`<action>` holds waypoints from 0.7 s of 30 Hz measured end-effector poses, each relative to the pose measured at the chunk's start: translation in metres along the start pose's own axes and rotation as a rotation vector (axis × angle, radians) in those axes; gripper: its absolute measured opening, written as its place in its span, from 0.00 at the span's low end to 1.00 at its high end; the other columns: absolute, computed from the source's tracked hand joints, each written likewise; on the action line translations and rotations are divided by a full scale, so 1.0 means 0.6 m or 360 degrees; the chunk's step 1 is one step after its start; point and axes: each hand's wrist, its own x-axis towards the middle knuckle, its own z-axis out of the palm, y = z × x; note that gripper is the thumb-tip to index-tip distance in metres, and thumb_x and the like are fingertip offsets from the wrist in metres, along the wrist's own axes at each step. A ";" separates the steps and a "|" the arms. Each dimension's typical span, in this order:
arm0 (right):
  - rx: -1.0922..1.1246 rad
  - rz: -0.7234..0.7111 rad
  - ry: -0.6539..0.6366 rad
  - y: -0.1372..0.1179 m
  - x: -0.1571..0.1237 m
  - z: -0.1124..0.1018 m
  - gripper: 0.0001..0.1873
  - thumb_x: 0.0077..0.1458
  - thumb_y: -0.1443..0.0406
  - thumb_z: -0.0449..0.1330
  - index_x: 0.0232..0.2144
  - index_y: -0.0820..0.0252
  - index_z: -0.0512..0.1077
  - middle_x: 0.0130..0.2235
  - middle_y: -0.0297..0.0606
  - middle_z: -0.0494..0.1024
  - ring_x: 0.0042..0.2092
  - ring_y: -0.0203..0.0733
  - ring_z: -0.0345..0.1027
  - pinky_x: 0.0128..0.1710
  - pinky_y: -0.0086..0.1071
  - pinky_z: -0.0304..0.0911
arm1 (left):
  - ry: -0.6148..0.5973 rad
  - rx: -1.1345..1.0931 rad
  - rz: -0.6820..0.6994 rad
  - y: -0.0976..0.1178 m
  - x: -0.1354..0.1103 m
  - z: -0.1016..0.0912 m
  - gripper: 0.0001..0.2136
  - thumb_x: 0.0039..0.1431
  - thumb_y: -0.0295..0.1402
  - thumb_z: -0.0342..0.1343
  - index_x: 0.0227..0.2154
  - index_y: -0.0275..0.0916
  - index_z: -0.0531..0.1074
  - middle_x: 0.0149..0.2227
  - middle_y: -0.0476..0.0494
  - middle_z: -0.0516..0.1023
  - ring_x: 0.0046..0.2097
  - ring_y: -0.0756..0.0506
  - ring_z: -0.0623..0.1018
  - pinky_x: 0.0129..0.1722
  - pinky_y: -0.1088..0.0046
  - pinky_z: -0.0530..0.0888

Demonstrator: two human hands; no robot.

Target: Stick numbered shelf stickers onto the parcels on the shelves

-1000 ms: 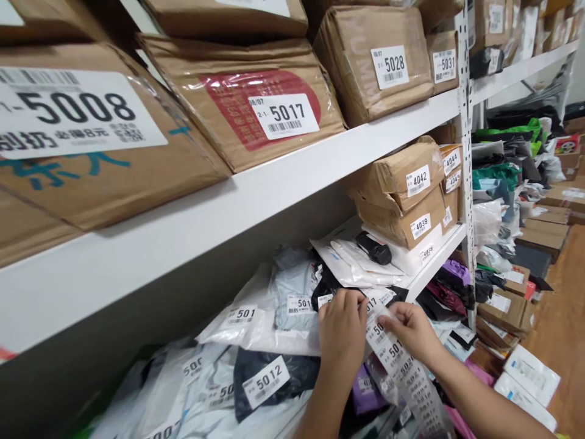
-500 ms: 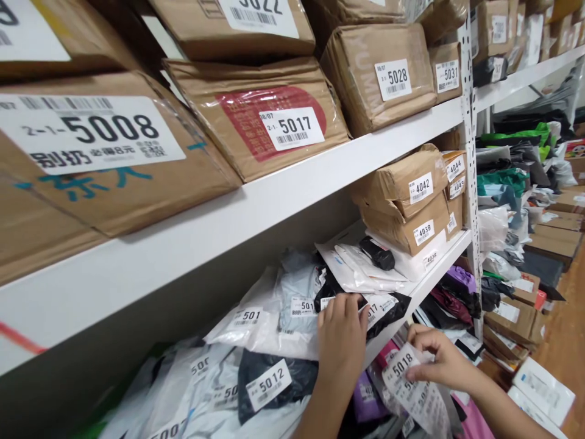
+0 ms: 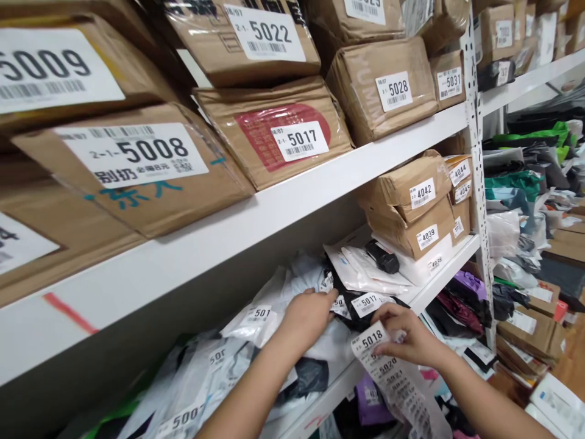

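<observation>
My left hand (image 3: 308, 320) reaches across the plastic parcel bags on the lower shelf. Its fingers are bent and pressed together at the edge of a pale parcel bag (image 3: 326, 344), beside a partly covered label. Just right of the fingertips lies a black parcel bag (image 3: 397, 300) with a white 5017 label (image 3: 368, 303). Between thumb and fingers, my right hand (image 3: 404, 335) pinches a long strip of number labels (image 3: 395, 381). The strip's top label reads 5018, and its lower end hangs in front of the shelf edge.
Cardboard boxes (image 3: 388, 85) with number labels line the upper shelf (image 3: 292, 201). More boxes (image 3: 411, 225) and a flat white parcel (image 3: 351, 268) sit farther along the lower shelf. A perforated white post (image 3: 475, 152) stands at right, with stacked parcels beyond it.
My left hand has shifted left and turned its fingers rightward. My right hand has moved left and up with the label strip, closer to the black bag. The view has shifted slightly.
</observation>
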 end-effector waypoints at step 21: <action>0.0263 0.0129 0.0003 0.000 0.011 0.024 0.14 0.51 0.56 0.68 0.26 0.60 0.74 0.38 0.37 0.70 0.41 0.40 0.67 0.42 0.33 0.64 | 0.0417 -0.0268 0.0994 -0.063 0.067 -0.016 0.11 0.63 0.29 0.49 0.27 0.40 0.74 0.32 0.45 0.77 0.39 0.45 0.76 0.44 0.69 0.71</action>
